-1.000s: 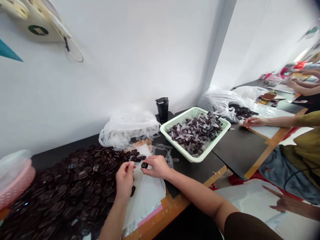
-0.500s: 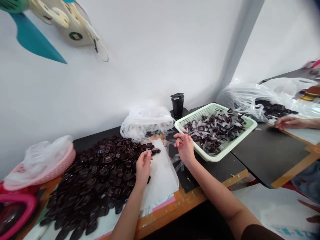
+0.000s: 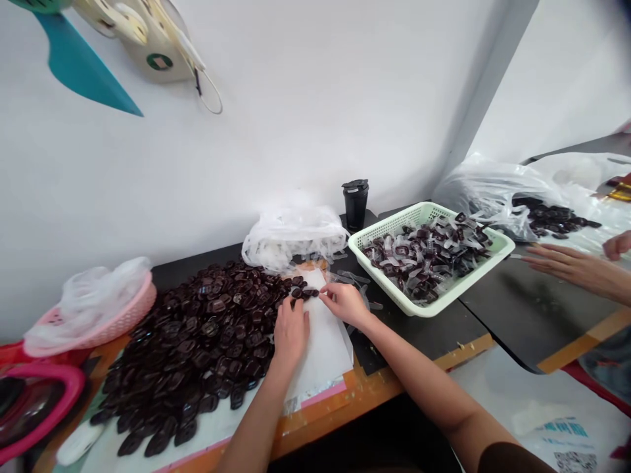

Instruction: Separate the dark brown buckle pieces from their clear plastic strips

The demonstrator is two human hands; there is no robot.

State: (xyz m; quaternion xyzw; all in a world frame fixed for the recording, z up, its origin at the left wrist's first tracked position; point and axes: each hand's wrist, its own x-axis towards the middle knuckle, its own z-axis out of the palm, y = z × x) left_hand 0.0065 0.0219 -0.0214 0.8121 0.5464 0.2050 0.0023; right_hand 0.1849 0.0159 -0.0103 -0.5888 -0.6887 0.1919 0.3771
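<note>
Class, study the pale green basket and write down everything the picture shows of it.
The basket is pale green, looks like plastic, and has rounded corners, a smooth rim and small holes in its far wall. It stands upright on the black tabletop, heaped with dark brown pieces and see-through strips. The person's right hand is to its left, not touching it. Whether the white bag behind its right end touches it is unclear.
</note>
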